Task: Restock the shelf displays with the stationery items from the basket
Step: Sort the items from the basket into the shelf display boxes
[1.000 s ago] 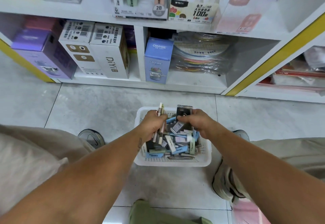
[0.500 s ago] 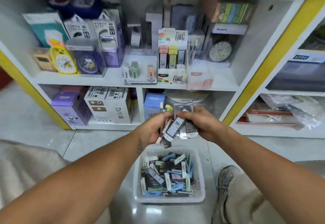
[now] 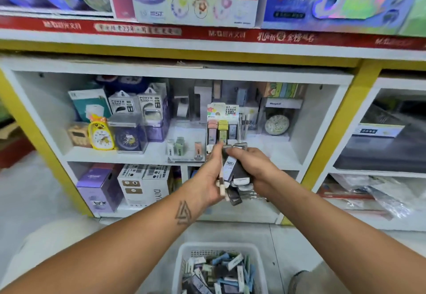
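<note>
- Lead-refill cases, a fanned bundle of slim dark boxes with white labels, sit between both hands in front of the middle shelf, their long axes running up and away, top ends tipped toward the shelf.
- Left hand is curled around the bundle's near side, also pinching what look like a couple of thin white sticks.
- Right hand wraps the bundle from the right, thumb over the top case.
- Lead display box stands upright on the shelf straight beyond and just above the hands; its slots hold pink, yellow and grey cases standing on end.
- Judgement: the cases should go forward and slightly up, turned upright to match the slots; the right hand looks better placed to feed them.
- White basket lies on the floor below, well stocked with more cases.
</note>
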Available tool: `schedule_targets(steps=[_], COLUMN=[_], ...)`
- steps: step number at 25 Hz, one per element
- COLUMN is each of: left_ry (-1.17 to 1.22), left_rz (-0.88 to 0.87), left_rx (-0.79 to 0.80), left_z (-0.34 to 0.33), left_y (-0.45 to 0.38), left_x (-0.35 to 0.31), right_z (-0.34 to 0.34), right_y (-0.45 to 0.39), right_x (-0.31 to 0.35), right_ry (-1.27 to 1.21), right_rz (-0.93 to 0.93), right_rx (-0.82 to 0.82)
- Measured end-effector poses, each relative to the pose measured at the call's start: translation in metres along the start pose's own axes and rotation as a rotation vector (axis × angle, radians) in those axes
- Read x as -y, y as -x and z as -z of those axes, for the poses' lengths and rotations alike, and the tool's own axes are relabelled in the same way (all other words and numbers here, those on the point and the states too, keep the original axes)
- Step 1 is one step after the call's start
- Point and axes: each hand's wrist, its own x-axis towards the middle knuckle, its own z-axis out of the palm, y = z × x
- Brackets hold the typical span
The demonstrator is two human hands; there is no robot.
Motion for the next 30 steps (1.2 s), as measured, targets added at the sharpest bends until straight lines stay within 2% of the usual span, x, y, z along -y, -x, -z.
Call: schedule_targets(steps=[3, 6, 10, 13, 19, 23, 25, 27, 29, 30], left_ry=[-0.022, 0.056, 0.024, 0.045, 0.102, 0.088, 0.073, 0.075, 0.081, 0.08], left_rz=[-0.008, -0.048, -0.132, -0.161, -0.176, -0.158, -0.167, -0.165, -0.156, -0.152], left_rx=[0.041, 0.045, 0.013, -0.008, -0.08, -0.172, -0.209, -0.205, -0.189, -0.184], left_z=[-0.002, 0.004, 0.009, 0.014, 0.016, 0.018, 0.023, 0.027, 0.029, 0.03], left_y=[-0.005, -0.018, -0.042, -0.059, -0.077, -0.09, -0.095, -0.095, -0.095, -0.095], left_x=[-0.011, -0.025, -0.045, -0.059, -0.074, -0.086, -0.09, -0.094, -0.096, -0.097], right_z=[-0.006, -0.014, -0.022, -0.015, 0.005, 0.017, 0.028, 0.038, 0.045, 0.049], right_y=[-0.013, -0.031, -0.064, -0.083, -0.102, -0.113, -0.115, -0.116, -0.117, -0.117], right_x=[0.013, 0.024, 0.034, 0.036, 0.028, 0.046, 0.054, 0.056, 0.06, 0.062], right_ry=[-0.005, -0.032, -0.042, -0.119, -0.083, -0.149, -0.035, 0.272, 0.517, 0.553], right_rz=[-0.025, -0.025, -0.016, -0.012, 0.036, 0.089, 0.137, 0.185, 0.168, 0.133], right_rx=[0.018, 0.033, 0.057, 0.115, 0.199, 0.037, -0.014, -0.043, -0.067, -0.05])
